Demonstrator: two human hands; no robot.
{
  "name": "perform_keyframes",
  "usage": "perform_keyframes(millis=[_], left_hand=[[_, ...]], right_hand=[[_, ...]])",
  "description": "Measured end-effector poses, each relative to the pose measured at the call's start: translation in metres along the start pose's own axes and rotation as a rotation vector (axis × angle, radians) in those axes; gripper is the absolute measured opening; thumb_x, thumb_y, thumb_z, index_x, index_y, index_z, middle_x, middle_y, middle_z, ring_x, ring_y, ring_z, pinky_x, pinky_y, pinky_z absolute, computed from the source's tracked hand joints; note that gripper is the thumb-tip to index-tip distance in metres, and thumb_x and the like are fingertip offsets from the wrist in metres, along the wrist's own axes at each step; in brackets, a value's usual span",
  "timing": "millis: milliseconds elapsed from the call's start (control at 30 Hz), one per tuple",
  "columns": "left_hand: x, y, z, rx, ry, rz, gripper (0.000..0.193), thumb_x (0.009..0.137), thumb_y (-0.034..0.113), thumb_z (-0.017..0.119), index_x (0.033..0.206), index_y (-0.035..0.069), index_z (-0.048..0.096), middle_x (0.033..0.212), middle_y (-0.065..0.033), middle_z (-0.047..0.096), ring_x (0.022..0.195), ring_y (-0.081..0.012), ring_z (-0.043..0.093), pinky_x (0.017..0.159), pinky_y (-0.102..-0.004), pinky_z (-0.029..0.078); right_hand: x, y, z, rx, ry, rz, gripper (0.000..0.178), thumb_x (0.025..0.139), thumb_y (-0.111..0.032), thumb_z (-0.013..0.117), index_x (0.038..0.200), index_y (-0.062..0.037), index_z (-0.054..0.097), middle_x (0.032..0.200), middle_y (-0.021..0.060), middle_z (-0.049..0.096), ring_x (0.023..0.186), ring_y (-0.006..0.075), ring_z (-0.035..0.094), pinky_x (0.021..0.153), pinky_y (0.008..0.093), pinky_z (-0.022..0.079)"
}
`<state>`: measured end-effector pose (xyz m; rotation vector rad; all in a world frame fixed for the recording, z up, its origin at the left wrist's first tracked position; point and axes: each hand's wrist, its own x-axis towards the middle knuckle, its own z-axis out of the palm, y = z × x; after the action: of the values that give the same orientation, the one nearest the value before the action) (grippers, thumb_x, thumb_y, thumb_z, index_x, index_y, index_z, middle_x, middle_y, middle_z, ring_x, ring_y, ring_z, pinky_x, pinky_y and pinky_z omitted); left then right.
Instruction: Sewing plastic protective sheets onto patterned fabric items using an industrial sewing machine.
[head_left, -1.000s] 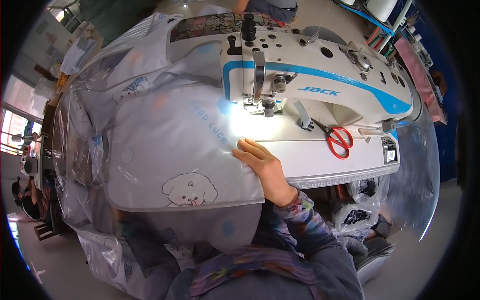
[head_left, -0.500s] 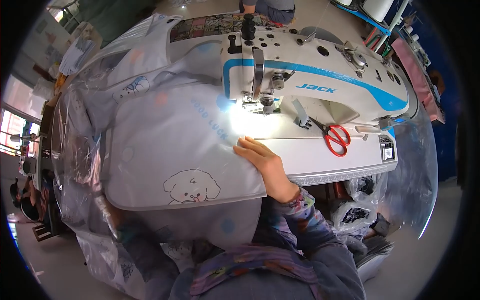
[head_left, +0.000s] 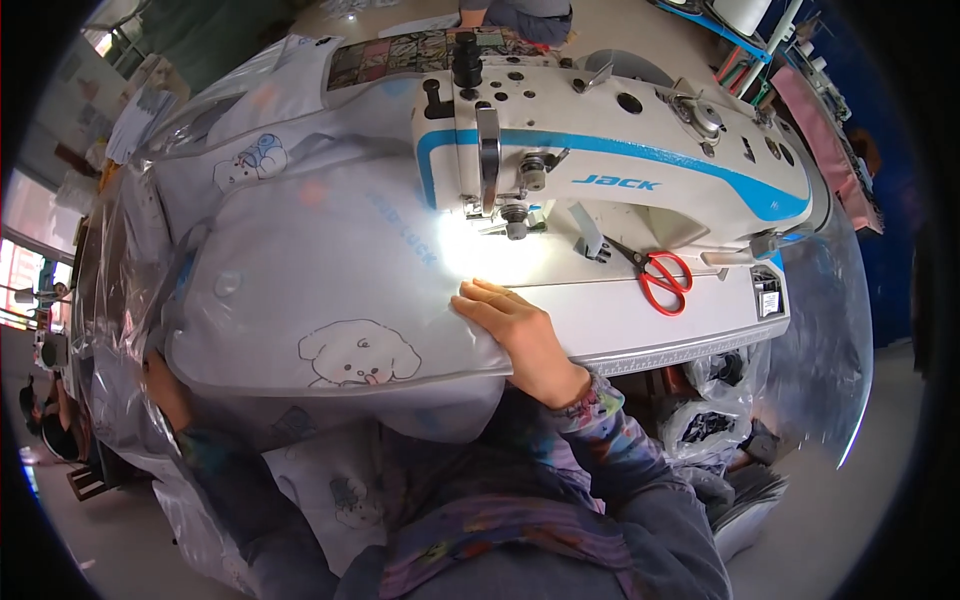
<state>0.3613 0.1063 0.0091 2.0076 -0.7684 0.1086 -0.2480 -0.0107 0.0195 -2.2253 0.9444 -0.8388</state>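
A pale grey fabric panel (head_left: 300,280), printed with a cartoon dog and covered by a clear, glossy layer, spreads left of the sewing machine (head_left: 620,165). Its right edge runs close to the brightly lit needle area. My right hand (head_left: 510,325) lies flat near that edge, fingers stretched toward the needle. At the panel's lower left edge is my left hand (head_left: 167,390); fabric and clear plastic hide its fingers. Red-handled scissors (head_left: 665,282) rest on the machine bed, apart from both hands.
Clear plastic sheeting (head_left: 110,300) hangs along the left side. More printed fabric (head_left: 345,490) drapes over my lap. Plastic bags (head_left: 705,430) sit below the table at right. Thread cones (head_left: 742,15) stand at the far right, and another person (head_left: 525,15) is beyond the machine.
My left hand has moved up along the panel's left edge, which now bends and ripples more. My right hand keeps its place on the fabric. The whole view has shifted slightly.
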Motion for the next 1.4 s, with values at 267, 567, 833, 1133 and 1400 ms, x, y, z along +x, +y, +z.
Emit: perform_keyframes(millis=[267, 567, 833, 1133, 1400], left_hand=[[0.010, 0.050, 0.029, 0.107, -0.002, 0.277, 0.038, 0.096, 0.025, 0.053, 0.109, -0.009, 0.066, 0.103, -0.0254, 0.069, 0.089, -0.0379, 0.063, 0.080, -0.0440, 0.047], [0.061, 0.042, 0.039, 0.516, 0.013, 0.456, 0.037, 0.094, 0.027, 0.054, 0.108, -0.004, 0.067, 0.093, -0.0296, 0.067, 0.082, -0.0441, 0.063, 0.074, -0.0490, 0.047], [0.091, 0.077, 0.080, 0.463, 0.047, 0.713, 0.032, 0.099, 0.022, 0.049, 0.114, 0.001, 0.069, 0.099, -0.0259, 0.069, 0.092, -0.0451, 0.065, 0.076, -0.0485, 0.049], [0.028, 0.232, 0.080, 0.830, -0.283, 0.694, 0.033, 0.088, 0.018, 0.063, 0.119, 0.008, 0.060, 0.117, -0.0208, 0.064, 0.102, -0.0411, 0.065, 0.084, -0.0494, 0.052], [-0.106, 0.383, 0.317, -0.133, -0.350, 1.418, 0.021, 0.078, 0.005, 0.060, 0.097, 0.007, 0.068, 0.104, -0.0062, 0.065, 0.102, -0.0279, 0.062, 0.090, -0.0462, 0.047]], right_hand=[[0.002, -0.005, -0.002, -0.056, 0.067, 0.011, 0.056, 0.069, 0.008, 0.066, 0.124, -0.0015, 0.064, 0.129, 0.0199, 0.063, 0.129, 0.0380, 0.055, 0.106, 0.0423, 0.048], [0.012, -0.008, -0.001, -0.192, 0.068, -0.011, 0.047, 0.080, -0.003, 0.067, 0.127, -0.0049, 0.064, 0.131, 0.0156, 0.063, 0.126, 0.0310, 0.057, 0.101, 0.0402, 0.045], [0.015, -0.004, -0.003, -0.354, 0.030, 0.011, 0.048, 0.088, -0.026, 0.071, 0.133, -0.0111, 0.062, 0.136, 0.0123, 0.061, 0.127, 0.0284, 0.056, 0.100, 0.0416, 0.037], [0.037, 0.004, -0.003, -0.434, -0.077, -0.111, 0.053, 0.089, -0.027, 0.067, 0.139, -0.0124, 0.057, 0.143, 0.0121, 0.055, 0.127, 0.0315, 0.051, 0.102, 0.0443, 0.035], [0.038, -0.004, 0.000, -0.443, -0.115, -0.078, 0.055, 0.089, -0.026, 0.066, 0.140, -0.0079, 0.056, 0.145, 0.0150, 0.052, 0.129, 0.0367, 0.047, 0.103, 0.0468, 0.035]])
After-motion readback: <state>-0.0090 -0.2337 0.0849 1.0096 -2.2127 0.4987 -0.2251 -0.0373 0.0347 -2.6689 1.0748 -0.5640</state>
